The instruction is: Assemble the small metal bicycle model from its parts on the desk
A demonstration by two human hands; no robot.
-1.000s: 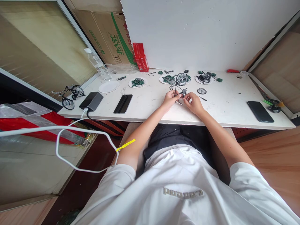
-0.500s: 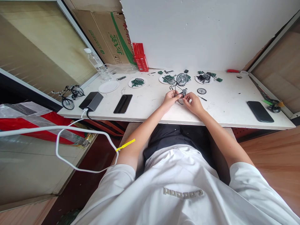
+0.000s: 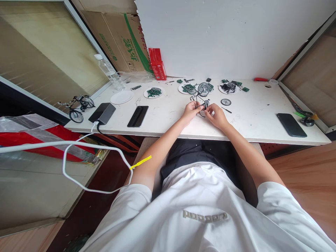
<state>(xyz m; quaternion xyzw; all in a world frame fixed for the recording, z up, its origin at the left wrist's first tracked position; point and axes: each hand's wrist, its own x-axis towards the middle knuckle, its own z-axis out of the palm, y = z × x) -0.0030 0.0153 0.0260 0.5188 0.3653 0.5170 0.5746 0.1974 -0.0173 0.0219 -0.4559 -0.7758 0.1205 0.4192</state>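
A small black model bicycle point(image 3: 203, 90) is held up over the white table, its spoked wheel pointing away from me. My left hand point(image 3: 191, 111) grips its frame from the left. On the right, the fingers of my right hand point(image 3: 215, 114) pinch at the dark part near the lower end of the model. A loose spoked wheel point(image 3: 226, 102) lies right of my hands, with a thin screwdriver point(image 3: 226, 110) beside it. Behind are plates of green and black parts, one at the middle point(image 3: 181, 89) and one at the right point(image 3: 237, 91).
On the left of the table point(image 3: 162, 120) stand another model bicycle point(image 3: 76, 115), a dark adapter point(image 3: 102, 113), a phone point(image 3: 138, 116), a bottle point(image 3: 110, 71) and a plate point(image 3: 121, 97). Another phone point(image 3: 291, 125) lies right. A white cable point(image 3: 64, 164) hangs in front at the left.
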